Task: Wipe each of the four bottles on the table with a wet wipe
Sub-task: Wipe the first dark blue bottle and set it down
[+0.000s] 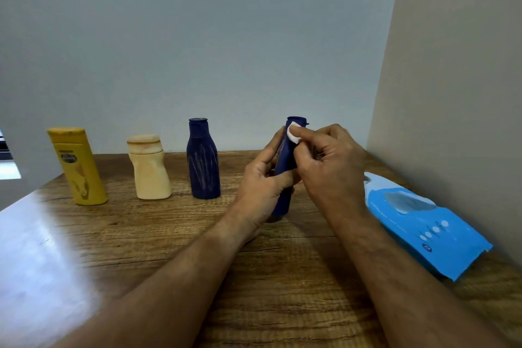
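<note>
A row of bottles stands at the back of the wooden table (169,248): a yellow bottle (77,167) at the left, a dented cream bottle (149,168), then a dark blue bottle (202,159) with pale scribble marks. My left hand (261,178) grips a second dark blue bottle (285,161), holding it upright with its base just above the table. My right hand (330,161) pinches a small white wet wipe (293,133) against the bottle's upper part, near its neck.
A blue wet-wipe pack (429,226) lies at the right, close to the beige side wall (457,93). A grey wall runs behind the bottles. The table's left edge slopes away at the left.
</note>
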A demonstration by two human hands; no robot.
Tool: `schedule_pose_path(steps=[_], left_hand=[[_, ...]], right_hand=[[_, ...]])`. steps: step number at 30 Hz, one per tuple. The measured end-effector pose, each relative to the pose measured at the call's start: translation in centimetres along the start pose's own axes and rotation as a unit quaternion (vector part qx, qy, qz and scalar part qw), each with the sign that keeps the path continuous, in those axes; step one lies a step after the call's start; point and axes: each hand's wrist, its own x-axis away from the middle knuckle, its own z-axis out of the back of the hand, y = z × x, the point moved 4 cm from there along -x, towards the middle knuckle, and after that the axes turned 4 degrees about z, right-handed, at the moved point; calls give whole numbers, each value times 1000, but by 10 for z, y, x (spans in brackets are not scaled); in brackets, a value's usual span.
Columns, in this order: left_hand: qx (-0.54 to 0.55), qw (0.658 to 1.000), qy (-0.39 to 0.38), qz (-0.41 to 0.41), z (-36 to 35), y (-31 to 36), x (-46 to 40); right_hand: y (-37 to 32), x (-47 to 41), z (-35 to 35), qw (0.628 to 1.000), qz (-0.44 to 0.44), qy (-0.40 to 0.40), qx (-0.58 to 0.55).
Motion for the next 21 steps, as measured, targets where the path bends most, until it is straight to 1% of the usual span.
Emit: schedule_pose_path(steps=[3, 8, 12, 16, 18, 21], left_hand=[[-10, 1000, 12, -7, 0, 1, 1], [-72, 996, 45, -41, 1, 8, 3], [-45, 996, 53, -53, 5, 8, 0], [-4, 997, 48, -56, 13, 7, -3], [-12, 997, 42, -56, 14, 7, -3], [-13, 999, 14, -38, 11, 4, -2]], right_hand=[[0, 1, -2, 1000, -13, 10, 9], [2, -1, 1, 999, -25, 22, 17], [2, -1, -3, 1000, -11, -19, -10], [3, -1, -4, 997, 7, -71, -4], [4, -2, -3, 998, 6, -63, -9], [5, -5, 1, 1000, -7, -13, -25]])
